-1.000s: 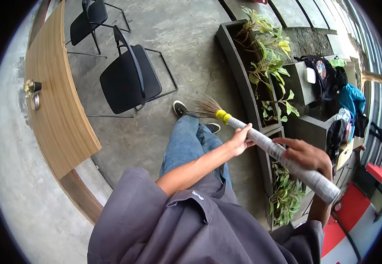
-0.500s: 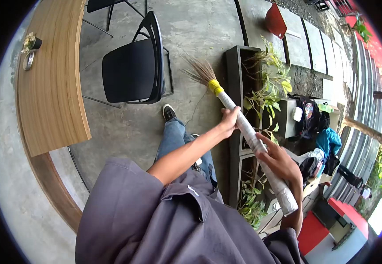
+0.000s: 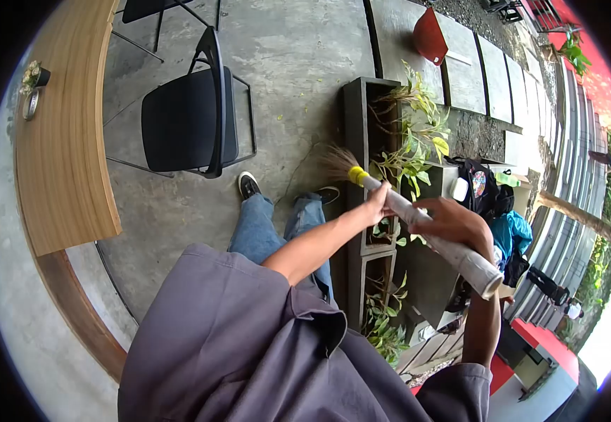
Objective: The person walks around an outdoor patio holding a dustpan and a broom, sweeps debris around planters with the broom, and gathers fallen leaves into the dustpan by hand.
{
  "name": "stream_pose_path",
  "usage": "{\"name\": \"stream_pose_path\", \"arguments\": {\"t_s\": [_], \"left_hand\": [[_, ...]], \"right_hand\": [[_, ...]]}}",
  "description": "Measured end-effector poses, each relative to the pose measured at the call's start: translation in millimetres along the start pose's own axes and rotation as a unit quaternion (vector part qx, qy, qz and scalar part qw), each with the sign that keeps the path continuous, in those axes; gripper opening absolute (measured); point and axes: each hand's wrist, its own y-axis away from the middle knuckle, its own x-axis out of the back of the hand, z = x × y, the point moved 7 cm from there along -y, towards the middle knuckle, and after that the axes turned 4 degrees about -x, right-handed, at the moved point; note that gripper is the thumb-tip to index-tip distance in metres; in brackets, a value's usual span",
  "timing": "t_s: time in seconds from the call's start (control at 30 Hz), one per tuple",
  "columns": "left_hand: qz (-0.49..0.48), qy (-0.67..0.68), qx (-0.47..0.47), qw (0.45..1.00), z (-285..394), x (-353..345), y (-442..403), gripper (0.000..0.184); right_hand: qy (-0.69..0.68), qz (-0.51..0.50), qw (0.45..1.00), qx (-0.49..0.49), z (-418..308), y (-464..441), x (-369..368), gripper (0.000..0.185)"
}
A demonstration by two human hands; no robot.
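Observation:
A stick broom slants across the view, with thin brown bristles, a yellow band and a thick whitish handle. My left hand is closed round the handle just below the yellow band. Further up, my right hand lies over the handle with its fingers curled onto it. The butt end of the handle sticks out past my right wrist. The bristles fan out beside the dark planter, close to the concrete floor; whether they touch it I cannot tell.
Left are a black chair and a wooden table. Small yellow leaves lie on the floor. A red dustpan stands beyond the planter, whose leafy plants overhang its edge. Bags are piled at right; a person is farther off.
The bristles have swung toward the planter, and the broom lies at a flatter slant. My feet now show farther apart. The view has shifted slightly, moving the chair and table left.

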Motion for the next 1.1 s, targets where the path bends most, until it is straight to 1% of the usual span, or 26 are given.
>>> {"name": "stream_pose_path", "arguments": {"t_s": [0.03, 0.07, 0.1, 0.13, 0.17, 0.23, 0.27, 0.3, 0.33, 0.37, 0.43, 0.5, 0.57, 0.63, 0.7, 0.73, 0.77, 0.8, 0.83, 0.87, 0.9, 0.93, 1.0, 1.03, 1.1], "left_hand": [[-0.013, 0.039, -0.024, 0.999, 12, -1, -34, 0.051], [0.014, 0.102, -0.065, 0.992, 32, -4, -53, 0.045], [-0.007, 0.160, -0.106, 0.981, 48, 0, -87, 0.036], [-0.006, 0.186, -0.117, 0.975, 76, -11, -75, 0.030], [-0.007, 0.188, -0.152, 0.970, 98, -15, -74, 0.029], [-0.021, 0.154, -0.188, 0.970, 124, -10, -96, 0.040], [-0.016, 0.137, -0.193, 0.971, 128, -10, -98, 0.040], [-0.011, 0.121, -0.199, 0.972, 131, -14, -94, 0.041], [-0.015, 0.117, -0.207, 0.971, 130, -19, -91, 0.040], [0.001, 0.081, -0.227, 0.971, 128, -24, -86, 0.040], [0.014, 0.076, -0.242, 0.967, 112, -40, -73, 0.037], [-0.008, 0.116, -0.237, 0.964, 82, -62, -54, 0.031], [0.000, 0.138, -0.214, 0.967, 48, -81, -36, 0.028], [0.042, 0.150, -0.180, 0.971, 7, -87, -24, 0.027], [0.085, 0.142, -0.150, 0.975, -15, -97, -3, 0.025], [0.090, 0.118, -0.142, 0.979, -23, -93, -2, 0.025], [0.148, 0.091, -0.117, 0.978, -28, -87, -2, 0.028], [0.180, 0.085, -0.111, 0.974, -32, -74, -12, 0.033], [0.212, 0.080, -0.106, 0.968, -35, -58, -28, 0.039], [0.252, 0.060, -0.108, 0.960, -28, -45, -36, 0.044], [0.267, 0.054, -0.100, 0.957, -27, -22, -59, 0.049], [0.266, 0.027, -0.120, 0.956, -12, -15, -70, 0.052], [0.265, -0.011, -0.165, 0.950, 23, -3, -100, 0.057], [0.265, -0.026, -0.189, 0.945, 40, 1, -115, 0.058], [0.214, -0.027, -0.205, 0.955, 80, -14, -119, 0.059]], "right_hand": [[0.017, 0.024, 1.000, -0.002, -9, -6, 12, 0.066], [0.029, 0.078, 0.997, -0.002, -15, -12, 22, 0.063], [0.029, 0.083, 0.996, 0.006, -24, -11, 30, 0.066], [0.027, 0.148, 0.988, 0.032, -13, -29, 31, 0.067], [0.015, 0.143, 0.988, 0.048, -9, -41, 33, 0.066], [-0.018, 0.166, 0.983, 0.074, -11, -35, 41, 0.064], [-0.006, 0.192, 0.976, 0.098, -2, -40, 38, 0.062], [-0.001, 0.191, 0.975, 0.110, 7, -39, 35, 0.064], [0.004, 0.176, 0.980, 0.098, 16, -35, 34, 0.066], [0.012, 0.161, 0.983, 0.087, 25, -29, 34, 0.067], [-0.006, 0.162, 0.980, 0.111, 50, -13, 39, 0.070], [0.004, 0.121, 0.987, 0.106, 75, 9, 44, 0.072], [0.011, 0.083, 0.988, 0.127, 99, 31, 50, 0.073], [0.055, 0.039, 0.989, 0.134, 122, 43, 51, 0.076], [0.063, -0.017, 0.987, 0.145, 136, 44, 54, 0.074], [0.066, -0.018, 0.987, 0.145, 142, 37, 58, 0.074], [0.040, -0.042, 0.984, 0.169, 144, 22, 58, 0.072], [0.014, -0.067, 0.979, 0.193, 146, 5, 55, 0.070], [0.001, -0.063, 0.978, 0.201, 150, -15, 53, 0.065], [-0.007, -0.072, 0.983, 0.170, 146, -30, 55, 0.065], [-0.015, -0.082, 0.987, 0.139, 141, -41, 54, 0.064], [-0.011, -0.081, 0.987, 0.140, 141, -51, 48, 0.064], [-0.064, 0.000, 0.981, 0.186, 133, -66, 52, 0.064], [-0.059, -0.002, 0.981, 0.185, 127, -65, 52, 0.064], [-0.065, 0.079, 0.978, 0.180, 112, -62, 65, 0.065]]}}
